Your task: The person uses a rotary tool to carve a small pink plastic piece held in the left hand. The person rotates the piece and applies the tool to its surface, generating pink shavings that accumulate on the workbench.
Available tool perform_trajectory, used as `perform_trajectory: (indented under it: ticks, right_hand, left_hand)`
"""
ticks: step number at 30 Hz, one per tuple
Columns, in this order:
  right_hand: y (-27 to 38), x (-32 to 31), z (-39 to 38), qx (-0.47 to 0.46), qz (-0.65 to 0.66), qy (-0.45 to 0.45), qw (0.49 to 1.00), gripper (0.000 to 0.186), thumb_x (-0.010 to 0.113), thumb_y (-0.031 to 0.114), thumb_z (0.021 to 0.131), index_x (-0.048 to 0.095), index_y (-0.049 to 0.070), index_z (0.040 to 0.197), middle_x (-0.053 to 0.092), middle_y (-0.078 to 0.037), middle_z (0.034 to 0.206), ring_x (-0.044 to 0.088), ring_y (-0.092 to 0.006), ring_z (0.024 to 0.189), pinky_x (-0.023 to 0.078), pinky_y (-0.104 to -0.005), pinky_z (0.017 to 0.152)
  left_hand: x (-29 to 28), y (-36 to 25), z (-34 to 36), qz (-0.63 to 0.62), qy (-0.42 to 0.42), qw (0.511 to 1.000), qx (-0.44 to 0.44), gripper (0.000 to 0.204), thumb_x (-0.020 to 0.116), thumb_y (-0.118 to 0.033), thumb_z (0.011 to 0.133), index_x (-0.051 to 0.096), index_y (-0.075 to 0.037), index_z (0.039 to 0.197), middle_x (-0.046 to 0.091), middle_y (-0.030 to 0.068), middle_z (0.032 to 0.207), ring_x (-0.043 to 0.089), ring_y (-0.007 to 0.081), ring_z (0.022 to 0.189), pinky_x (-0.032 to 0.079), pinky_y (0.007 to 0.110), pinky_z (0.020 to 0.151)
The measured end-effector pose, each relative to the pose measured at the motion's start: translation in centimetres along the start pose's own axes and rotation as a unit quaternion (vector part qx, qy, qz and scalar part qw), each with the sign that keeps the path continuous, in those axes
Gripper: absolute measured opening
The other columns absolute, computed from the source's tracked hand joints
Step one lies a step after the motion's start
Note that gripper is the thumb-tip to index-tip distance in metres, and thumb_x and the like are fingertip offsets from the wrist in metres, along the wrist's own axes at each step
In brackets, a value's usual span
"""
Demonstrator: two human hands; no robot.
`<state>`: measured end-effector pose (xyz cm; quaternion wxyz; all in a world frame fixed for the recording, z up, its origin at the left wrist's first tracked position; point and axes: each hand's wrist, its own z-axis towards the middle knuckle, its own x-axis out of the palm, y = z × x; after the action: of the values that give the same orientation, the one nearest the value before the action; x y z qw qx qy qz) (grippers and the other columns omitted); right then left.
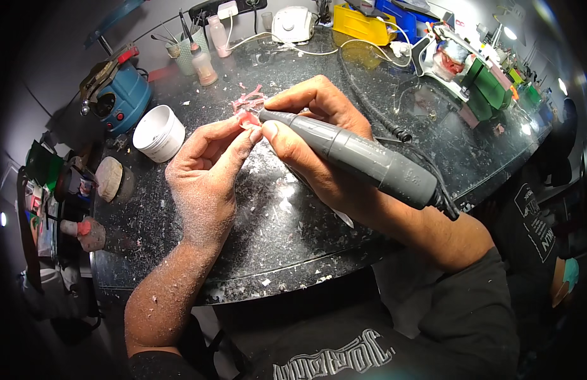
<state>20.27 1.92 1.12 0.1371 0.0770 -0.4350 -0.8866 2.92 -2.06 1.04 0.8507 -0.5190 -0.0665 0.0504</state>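
My left hand (201, 168) pinches a small pink piece (248, 119) between thumb and fingertips near the middle of the desk. My right hand (299, 158) grips a long grey rotary handpiece (363, 158), its tip at the pink piece. Whether the tip touches it is hard to make out. Just behind the fingertips are pink branched scraps (249, 95). Fine pale dust coats my left hand and forearm, and a black cord runs from the handpiece's rear end.
Black speckled desk (255, 266) with pale debris; white tub (158, 133), blue machine (116, 98), round pale block (108, 178), bottles (205, 66), white control box (292, 25), yellow bin (360, 25), a clamped fixture (445, 63) and coiled hose (375, 114). A co-worker's dark shirt (534, 221) shows at right.
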Motion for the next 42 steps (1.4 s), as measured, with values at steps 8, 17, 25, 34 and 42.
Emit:
perform_trajectory:
  ticks: [8, 17, 25, 34, 42]
  right_hand:
    - [0.4, 0.1, 0.0, -0.018, -0.013, 0.018, 1.000, 0.025, 0.072, 0.013, 0.100, 0.060, 0.004, 0.119, 0.064, -0.001, 0.096, 0.056, -0.0025, 0.080, 0.047, -0.0196, 0.068]
    - [0.5, 0.0, 0.2, -0.036, -0.035, 0.031, 0.998, 0.026, 0.073, 0.012, 0.099, 0.060, 0.004, 0.120, 0.066, -0.004, 0.100, 0.060, -0.0039, 0.083, 0.050, -0.0208, 0.071]
    - [-0.6, -0.7, 0.5, -0.060, -0.024, 0.006, 0.998, 0.026, 0.069, 0.016, 0.101, 0.058, 0.001, 0.119, 0.069, -0.009, 0.103, 0.064, -0.0093, 0.095, 0.052, -0.0258, 0.085]
    - [-0.4, -0.8, 0.5, -0.058, -0.039, 0.007, 0.997, 0.022, 0.070, 0.015, 0.101, 0.060, 0.001, 0.115, 0.068, -0.007, 0.102, 0.062, -0.0074, 0.092, 0.051, -0.0241, 0.082]
    - [-0.8, -0.7, 0.5, -0.071, -0.036, 0.007, 0.997, 0.022, 0.071, 0.014, 0.100, 0.060, 0.001, 0.114, 0.068, -0.006, 0.101, 0.062, -0.0065, 0.091, 0.051, -0.0240, 0.081]
  left_hand:
    - [-0.1, 0.1, 0.1, 0.003, 0.002, 1.000, -0.002, 0.022, 0.075, 0.001, 0.094, 0.072, 0.004, 0.116, 0.075, 0.0127, 0.115, 0.071, 0.0166, 0.108, 0.055, 0.031, 0.101]
    - [-0.5, 0.3, 0.1, 0.023, 0.018, 1.000, 0.001, 0.025, 0.075, -0.003, 0.096, 0.072, 0.003, 0.120, 0.075, 0.0114, 0.117, 0.070, 0.0157, 0.111, 0.053, 0.031, 0.102]
    - [-0.1, 0.6, 0.2, -0.019, 0.019, 0.999, -0.042, 0.032, 0.075, -0.010, 0.096, 0.071, 0.002, 0.126, 0.074, 0.0129, 0.123, 0.068, 0.0175, 0.116, 0.049, 0.033, 0.107]
    - [-0.2, 0.7, 0.2, 0.034, 0.027, 0.999, -0.028, 0.032, 0.076, -0.009, 0.096, 0.072, 0.000, 0.126, 0.072, 0.0128, 0.123, 0.066, 0.0171, 0.116, 0.049, 0.032, 0.106]
    - [-0.2, 0.6, 0.2, 0.067, 0.028, 0.997, -0.024, 0.028, 0.077, -0.010, 0.096, 0.075, -0.002, 0.122, 0.074, 0.0123, 0.119, 0.067, 0.0157, 0.111, 0.050, 0.031, 0.102]
